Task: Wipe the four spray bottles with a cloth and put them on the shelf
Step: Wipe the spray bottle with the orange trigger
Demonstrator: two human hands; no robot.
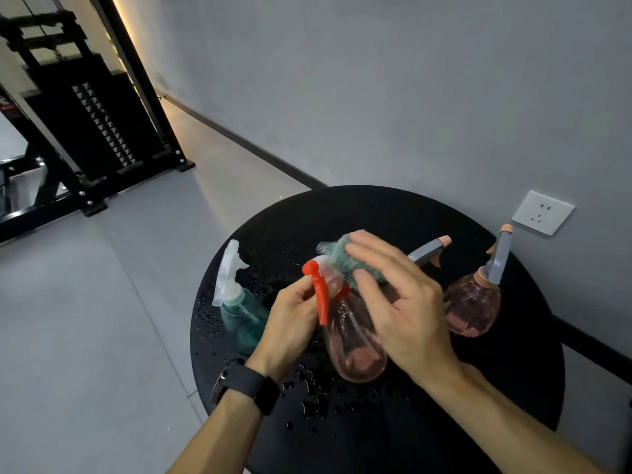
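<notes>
Head view: left hand [294,319] grips neck of clear pink bottle [355,347] with red trigger, held over round black worktop [427,422], wet with droplets. Right hand [400,302] pinches fuzzy teal cloth [345,261] on its sprayer head. Teal bottle [242,319] near left edge; round pink bottle [473,306] near right edge by the wall; another grey sprayer [427,253] behind the hands.

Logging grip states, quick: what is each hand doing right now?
Left hand: grips the neck of the pink spray bottle by its red trigger.
Right hand: presses the green cloth against that bottle's head, thumb and fingers pinching it.
</notes>
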